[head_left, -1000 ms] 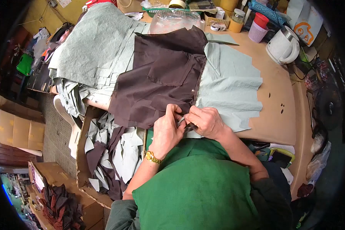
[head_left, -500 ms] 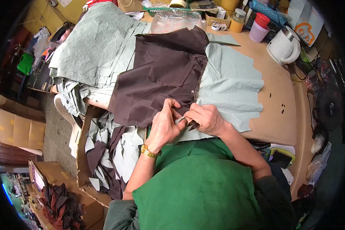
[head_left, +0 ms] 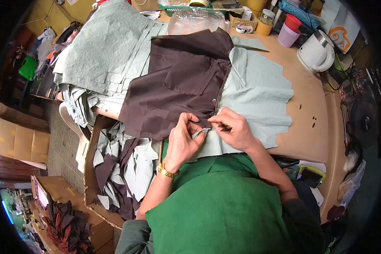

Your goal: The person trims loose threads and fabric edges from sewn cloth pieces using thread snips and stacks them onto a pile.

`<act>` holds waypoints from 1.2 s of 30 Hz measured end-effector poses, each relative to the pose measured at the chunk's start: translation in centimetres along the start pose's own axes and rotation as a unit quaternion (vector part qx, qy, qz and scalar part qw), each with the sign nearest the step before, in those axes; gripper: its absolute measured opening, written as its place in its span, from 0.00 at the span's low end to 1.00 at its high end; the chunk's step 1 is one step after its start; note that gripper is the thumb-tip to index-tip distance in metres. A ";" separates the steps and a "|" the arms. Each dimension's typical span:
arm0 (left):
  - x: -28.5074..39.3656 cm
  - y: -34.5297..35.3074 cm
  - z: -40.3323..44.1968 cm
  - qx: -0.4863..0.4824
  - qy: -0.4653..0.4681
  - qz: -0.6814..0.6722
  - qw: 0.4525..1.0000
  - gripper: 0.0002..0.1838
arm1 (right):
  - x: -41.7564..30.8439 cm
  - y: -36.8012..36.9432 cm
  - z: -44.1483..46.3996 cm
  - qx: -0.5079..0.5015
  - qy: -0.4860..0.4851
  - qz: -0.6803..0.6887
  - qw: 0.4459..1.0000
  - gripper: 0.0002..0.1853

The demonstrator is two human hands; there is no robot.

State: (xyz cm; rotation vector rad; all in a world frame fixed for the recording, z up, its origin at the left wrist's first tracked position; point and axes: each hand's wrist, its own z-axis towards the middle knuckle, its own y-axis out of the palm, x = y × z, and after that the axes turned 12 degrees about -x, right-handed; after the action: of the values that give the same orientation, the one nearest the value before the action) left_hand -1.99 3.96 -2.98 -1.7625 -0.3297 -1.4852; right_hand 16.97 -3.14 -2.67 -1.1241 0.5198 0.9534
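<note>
A yellow wall (head_left: 42,16) stands at upper left, beyond a grey textured floor (head_left: 65,148). Cardboard boxes (head_left: 23,142) sit on that floor. The tan table (head_left: 302,139) has dark marks near its right side.

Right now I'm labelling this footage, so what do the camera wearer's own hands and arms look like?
Both are gloveless. The left hand has a gold-coloured metal wristwatch at its wrist; the right hand has nothing at the wrist. Dark, greyish-green sleeves stop around the elbows, leaving the forearms uncovered.
</note>
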 end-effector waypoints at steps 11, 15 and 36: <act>1.7 -0.3 -0.7 0.005 -0.009 -0.013 1.000 0.24 | -1.6 -0.1 -0.2 0.006 -0.049 -0.120 0.992 0.11; 2.0 -0.3 -1.0 0.004 -0.026 -0.019 0.999 0.27 | -1.9 -0.4 0.1 0.014 -0.050 -0.154 0.987 0.11; 1.5 -0.2 -1.7 0.033 -0.002 0.094 0.995 0.14 | -0.1 1.4 -0.7 -0.013 0.060 -0.010 0.998 0.13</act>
State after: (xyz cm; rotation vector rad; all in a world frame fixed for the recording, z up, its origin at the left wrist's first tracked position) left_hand -2.88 2.51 -1.54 -1.6950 -0.2071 -1.3220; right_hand 15.73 -3.65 -3.57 -1.2136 0.5924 0.8811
